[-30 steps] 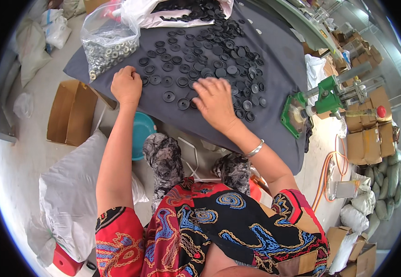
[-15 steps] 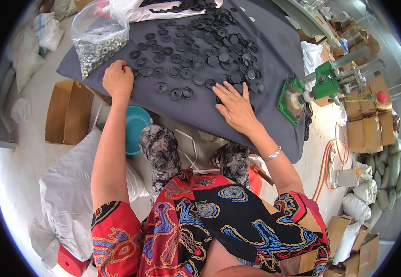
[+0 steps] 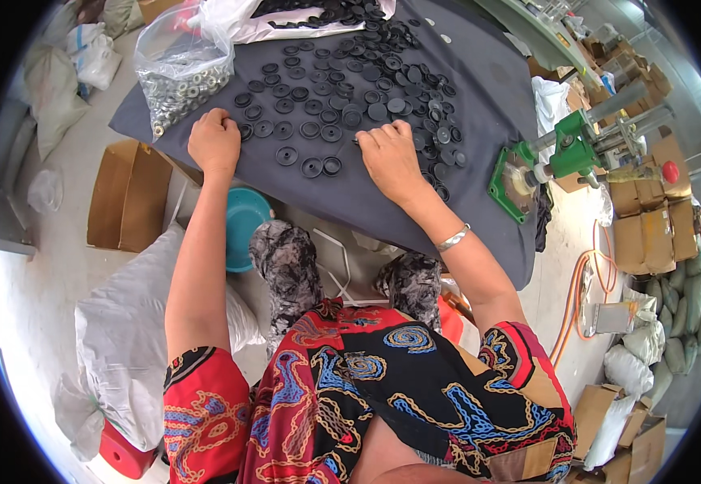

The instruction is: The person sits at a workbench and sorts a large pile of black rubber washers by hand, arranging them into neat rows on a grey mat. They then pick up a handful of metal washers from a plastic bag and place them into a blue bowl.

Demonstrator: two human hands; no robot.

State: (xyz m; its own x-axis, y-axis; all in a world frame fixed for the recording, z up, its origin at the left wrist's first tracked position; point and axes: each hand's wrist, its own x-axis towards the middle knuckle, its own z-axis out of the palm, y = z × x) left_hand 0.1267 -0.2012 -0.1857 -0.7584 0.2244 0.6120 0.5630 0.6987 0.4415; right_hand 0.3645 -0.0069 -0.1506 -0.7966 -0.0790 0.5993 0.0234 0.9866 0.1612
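Many black round plastic caps lie spread over a dark grey cloth-covered table. Near its front left edge my left hand is closed, its fingers curled; whatever they may hold is hidden. Just beyond that hand stands a clear plastic bag full of small metal rings. My right hand is closed above the front of the spread, right of the nearest caps. At its fingertips shows the dark edge of a black cap.
A green hand press stands at the table's right side. White cloth or sheeting with more black caps lies at the far edge. Below the table are a teal basin, an open cardboard box and a large white sack.
My right hand has gone from spread fingers over the caps to closed, with a cap's edge at its fingertips, and has shifted slightly left. My left hand stays closed in place.
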